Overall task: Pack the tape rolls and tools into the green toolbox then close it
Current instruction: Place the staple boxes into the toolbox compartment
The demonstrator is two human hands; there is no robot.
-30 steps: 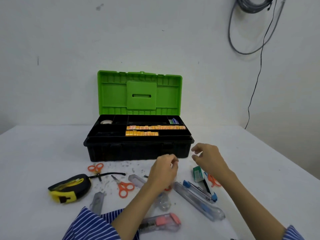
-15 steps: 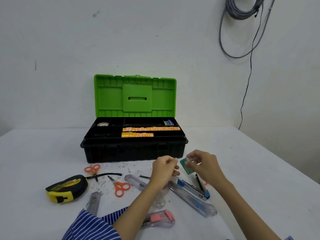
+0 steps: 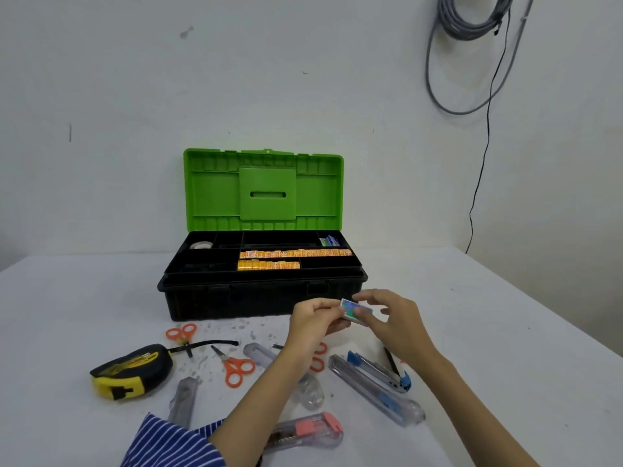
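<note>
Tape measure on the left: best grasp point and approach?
Probably from above, a hand spanning the two flat sides of the tape measure at mid-body. It stands on edge with nothing against it, and its strap trails toward the scissors, so avoid that end.

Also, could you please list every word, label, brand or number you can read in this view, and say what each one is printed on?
None can be read.
Small box held between the left hand and right hand: coloured print, too blurred.
Orange-yellow packs in the toolbox tray: markings too small.
Tape measure: yellow label, print too blurred.
Green and blue packs in the tray's far right compartment: unreadable.
</note>
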